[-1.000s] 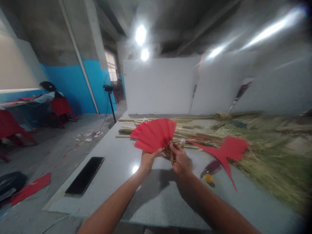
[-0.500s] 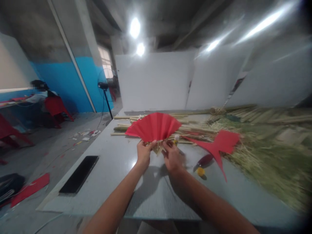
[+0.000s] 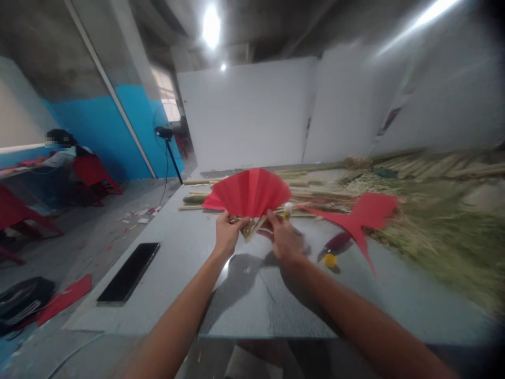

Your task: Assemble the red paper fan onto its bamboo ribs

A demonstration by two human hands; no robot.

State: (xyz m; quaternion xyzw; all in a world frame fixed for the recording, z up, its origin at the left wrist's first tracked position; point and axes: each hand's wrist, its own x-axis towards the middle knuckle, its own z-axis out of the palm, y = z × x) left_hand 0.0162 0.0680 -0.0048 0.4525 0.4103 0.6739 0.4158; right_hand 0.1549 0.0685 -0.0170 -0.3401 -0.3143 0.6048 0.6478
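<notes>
A red folding fan [image 3: 249,193] with pale bamboo-like ribs is spread above the table, its ribs converging toward me. My left hand [image 3: 229,232] is closed on the fan's lower left, thumb over the ribs. At the lower right, my right hand [image 3: 284,235] pinches the fan's edge near the outer rib. Just beyond the right hand stands a small glue stick [image 3: 287,210] with its cap off. A yellow cap [image 3: 330,260] lies to the right, beside a dark red-handled tool [image 3: 336,245] and a cut red paper scrap [image 3: 361,217].
Bamboo sticks [image 3: 195,200] lie along the table's far side. Shredded bamboo fibre [image 3: 445,258] heaps up at the right. A black phone [image 3: 129,273] rests on the table [image 3: 165,308] at left. Beyond are a standing fan [image 3: 164,131], a red chair [image 3: 92,171] and a seated person [image 3: 63,152].
The view has shifted slightly, so the table sits higher in it. My right hand has moved up along the fan's right edge and its fingers have shifted. The left hand keeps its hold.
</notes>
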